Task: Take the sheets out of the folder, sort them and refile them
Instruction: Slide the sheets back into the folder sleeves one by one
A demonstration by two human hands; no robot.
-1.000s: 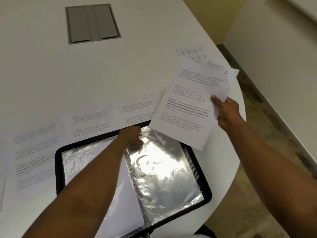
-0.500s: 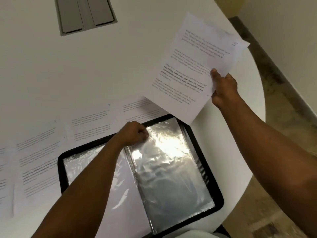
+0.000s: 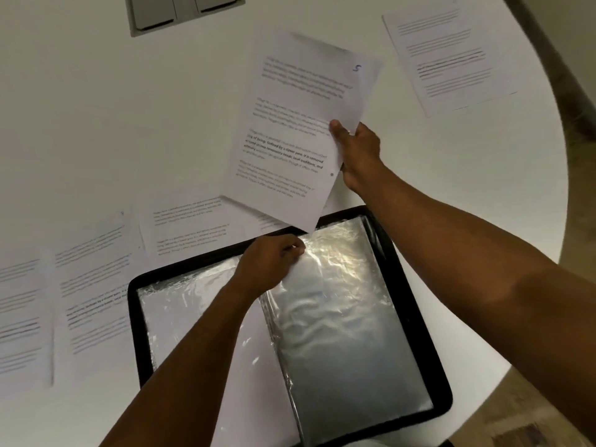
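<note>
An open black folder (image 3: 416, 304) with shiny plastic sleeves (image 3: 342, 317) lies on the white table, near its front edge. My left hand (image 3: 271, 262) pinches the top edge of the right-hand sleeve by the spine. My right hand (image 3: 358, 153) grips the right edge of a printed sheet (image 3: 290, 130) marked "5", held tilted above the table just beyond the folder's top. Several other printed sheets (image 3: 96, 279) lie in a row left of and behind the folder. One more sheet (image 3: 448, 56) lies at the far right.
A grey hatch (image 3: 180, 11) is set into the table top at the back. The round table edge (image 3: 561, 175) curves down the right side, with floor beyond it.
My right hand has brought the sheet marked "5" nearer the folder's top edge. The left hand keeps its pinch on the sleeve. The view has shifted, showing the far-right sheet.
</note>
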